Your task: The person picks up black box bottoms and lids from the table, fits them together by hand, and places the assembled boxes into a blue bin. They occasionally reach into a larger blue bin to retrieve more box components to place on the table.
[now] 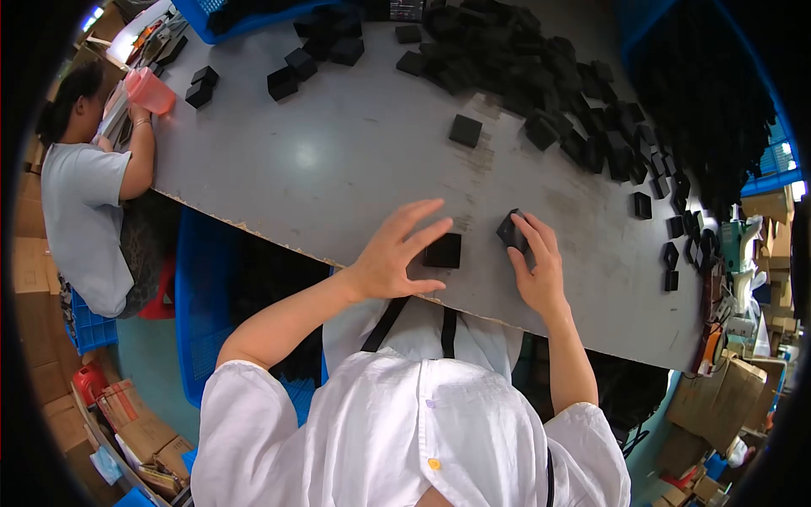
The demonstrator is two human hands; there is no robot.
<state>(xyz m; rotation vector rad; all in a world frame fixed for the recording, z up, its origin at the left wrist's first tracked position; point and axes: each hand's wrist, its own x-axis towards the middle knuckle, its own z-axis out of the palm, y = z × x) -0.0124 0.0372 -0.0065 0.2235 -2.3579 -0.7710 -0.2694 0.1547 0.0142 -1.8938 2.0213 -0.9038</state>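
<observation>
The left hand (397, 255) is spreading its fingers beside a black square box (443, 251) on the grey tabletop (279, 169); the right hand (541, 269) is pinching a dark, apparently boxy piece (512, 232).

The gray counter (321, 160), chipped along its near edge, supports a heap of black boxes (515, 55), scattered single boxes (465, 130), and a translucent pink pitcher (149, 91) near one end.
</observation>
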